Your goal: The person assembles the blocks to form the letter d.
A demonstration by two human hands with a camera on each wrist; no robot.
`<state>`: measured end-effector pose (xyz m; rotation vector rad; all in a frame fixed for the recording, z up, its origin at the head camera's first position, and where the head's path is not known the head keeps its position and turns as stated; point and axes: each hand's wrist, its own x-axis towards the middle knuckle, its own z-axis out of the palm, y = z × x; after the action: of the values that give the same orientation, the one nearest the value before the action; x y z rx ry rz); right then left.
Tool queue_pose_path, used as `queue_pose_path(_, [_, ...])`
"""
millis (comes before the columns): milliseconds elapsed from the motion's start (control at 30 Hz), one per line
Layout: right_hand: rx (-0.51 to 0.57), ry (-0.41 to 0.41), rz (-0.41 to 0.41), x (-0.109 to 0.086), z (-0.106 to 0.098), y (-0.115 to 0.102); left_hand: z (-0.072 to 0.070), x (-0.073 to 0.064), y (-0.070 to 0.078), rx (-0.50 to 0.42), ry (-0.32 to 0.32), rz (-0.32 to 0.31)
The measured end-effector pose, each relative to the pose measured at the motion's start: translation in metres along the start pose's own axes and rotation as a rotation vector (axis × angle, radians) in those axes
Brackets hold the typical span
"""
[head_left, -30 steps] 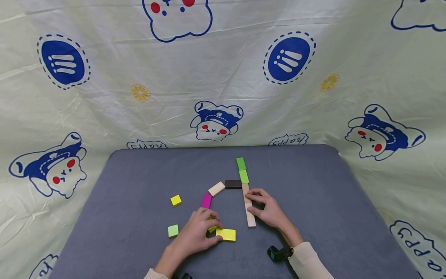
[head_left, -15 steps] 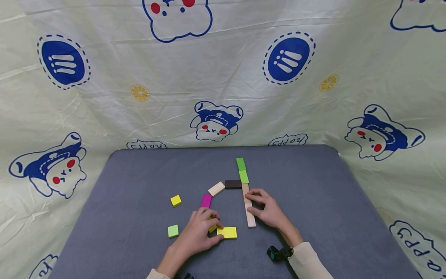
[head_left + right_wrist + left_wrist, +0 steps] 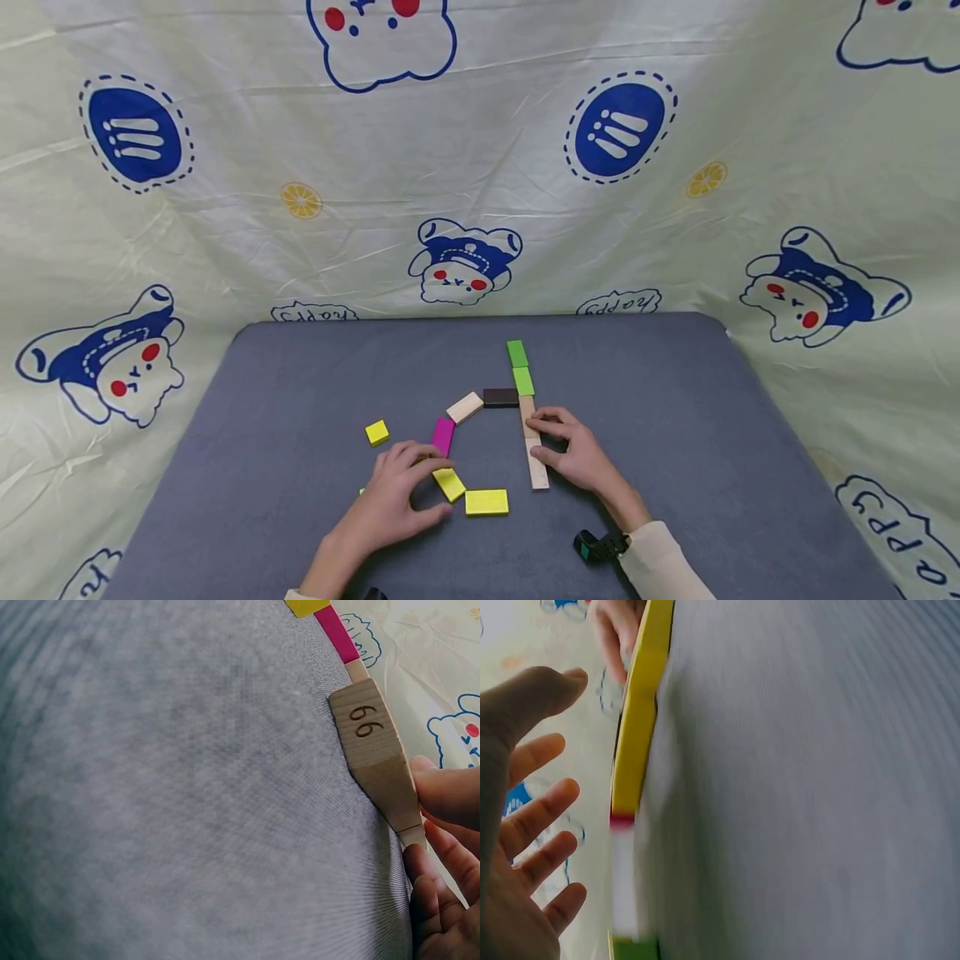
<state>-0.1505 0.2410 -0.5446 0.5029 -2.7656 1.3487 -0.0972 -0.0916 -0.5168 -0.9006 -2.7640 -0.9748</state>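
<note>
My left hand [image 3: 393,492] hovers with spread fingers and thumb beside two yellow blocks. One yellow block [image 3: 487,502] lies flat; the tilted yellow block [image 3: 449,484] meets its left end. In the left wrist view the left hand [image 3: 532,817] holds nothing. Two pale wooden blocks [image 3: 537,467] form a straight column, and my right hand [image 3: 576,450] rests its thumb and fingertips on them. The right wrist view shows the nearer wooden block [image 3: 367,731] with "66" on its end, the right thumb [image 3: 446,793] at its upper edge.
Two green blocks [image 3: 520,367] continue the column away from me. A dark block [image 3: 501,398], another pale block [image 3: 465,407] and a magenta block [image 3: 443,436] curve leftward from it. A loose yellow block [image 3: 377,432] lies further left. A patterned cloth [image 3: 360,250] hangs behind the grey table [image 3: 675,400].
The left hand nudged the flat yellow block slightly, then let go and drew back to the left, uncovering the tilted one. It now covers most of a light green block. The right hand has stayed put.
</note>
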Motion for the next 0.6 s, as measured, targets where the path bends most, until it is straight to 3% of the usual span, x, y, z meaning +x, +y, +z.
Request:
queue_pose_path(133, [0.002, 0.001, 0.005, 0.000, -0.001, -0.001, -0.013, -0.015, -0.015, 0.016, 0.041, -0.035])
queue_pose_path(333, [0.002, 0.000, 0.007, 0.000, -0.002, -0.001, -0.030, -0.034, -0.036, -0.014, 0.022, -0.139])
queue_pose_path(600, [0.004, -0.005, 0.011, -0.001, -0.003, -0.001, -0.042, -0.045, -0.054, -0.126, -0.003, -0.116])
